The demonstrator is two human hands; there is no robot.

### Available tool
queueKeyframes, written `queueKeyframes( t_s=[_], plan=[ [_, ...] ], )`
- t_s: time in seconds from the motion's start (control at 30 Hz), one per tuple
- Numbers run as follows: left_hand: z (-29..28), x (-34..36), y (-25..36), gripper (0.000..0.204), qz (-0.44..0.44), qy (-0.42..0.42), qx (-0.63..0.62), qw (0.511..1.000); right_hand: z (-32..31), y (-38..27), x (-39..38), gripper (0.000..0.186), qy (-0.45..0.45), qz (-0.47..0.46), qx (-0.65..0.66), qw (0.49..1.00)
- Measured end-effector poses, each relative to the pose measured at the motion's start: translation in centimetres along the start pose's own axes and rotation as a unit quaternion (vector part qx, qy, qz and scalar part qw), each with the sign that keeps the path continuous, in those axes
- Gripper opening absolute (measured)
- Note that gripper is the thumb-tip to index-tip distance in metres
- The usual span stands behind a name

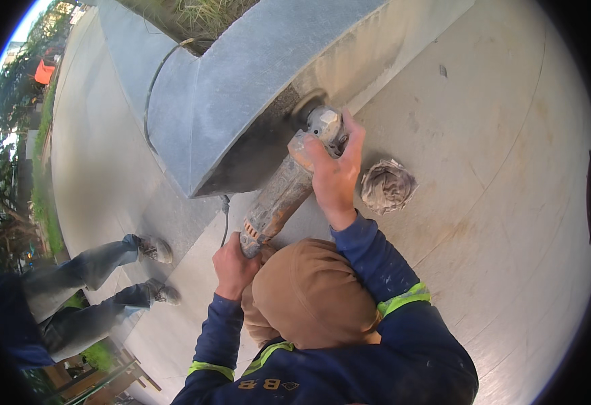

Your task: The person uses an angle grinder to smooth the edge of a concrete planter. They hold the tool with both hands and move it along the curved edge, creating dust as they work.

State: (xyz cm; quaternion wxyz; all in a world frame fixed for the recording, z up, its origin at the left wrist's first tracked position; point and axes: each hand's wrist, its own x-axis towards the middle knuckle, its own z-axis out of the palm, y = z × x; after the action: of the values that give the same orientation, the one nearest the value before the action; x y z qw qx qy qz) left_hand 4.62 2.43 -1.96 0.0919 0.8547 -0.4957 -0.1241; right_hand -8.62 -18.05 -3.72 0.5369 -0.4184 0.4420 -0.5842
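Observation:
My left hand (234, 266) is closed round the rear of a worn, dusty grey-and-orange angle grinder (275, 199). My right hand (336, 169) grips its head, thumb and fingers around the housing. The grinder's round disc (309, 104) is against or very close to the sloped side face of an angular grey concrete ledge (241, 61), where the surface is dark and speckled beside a paler, stained stretch. A power cord (226, 223) hangs by the tool's left side. Brown fabric (315, 283) fills the space between my arms, below the grinder.
A crumpled, dusty round bundle (388, 187) lies on pale paving (484, 223) right of my right hand. A hose or cable (148, 115) drapes over the ledge. Another person's legs (93, 263) are at lower left. Grass, trees and an orange object (44, 71) line the far left.

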Motion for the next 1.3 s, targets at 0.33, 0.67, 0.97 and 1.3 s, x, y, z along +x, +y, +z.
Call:
queueKeyframes(
  t_s=[0.33,0.67,0.97,1.3],
  plan=[
    [0.1,-0.2,0.0,0.030,-0.011,-0.035,0.018,0.999,-0.2,1.7,0.2,0.069,0.029,0.059,-0.004,0.998],
    [0.2,0.9,1.0,0.038,-0.012,-0.047,0.038,0.998,-0.5,0.9,1.8,0.068,0.034,0.073,0.063,0.995],
    [1.2,0.7,1.5,0.034,-0.007,-0.020,0.005,1.000,-1.1,0.2,2.1,0.067,0.012,0.034,0.009,0.999],
    [4.4,-0.8,1.8,0.034,0.057,-0.085,-0.229,0.968,-8.9,-2.8,0.5,0.054,0.071,0.072,0.094,0.990]
  ],
)
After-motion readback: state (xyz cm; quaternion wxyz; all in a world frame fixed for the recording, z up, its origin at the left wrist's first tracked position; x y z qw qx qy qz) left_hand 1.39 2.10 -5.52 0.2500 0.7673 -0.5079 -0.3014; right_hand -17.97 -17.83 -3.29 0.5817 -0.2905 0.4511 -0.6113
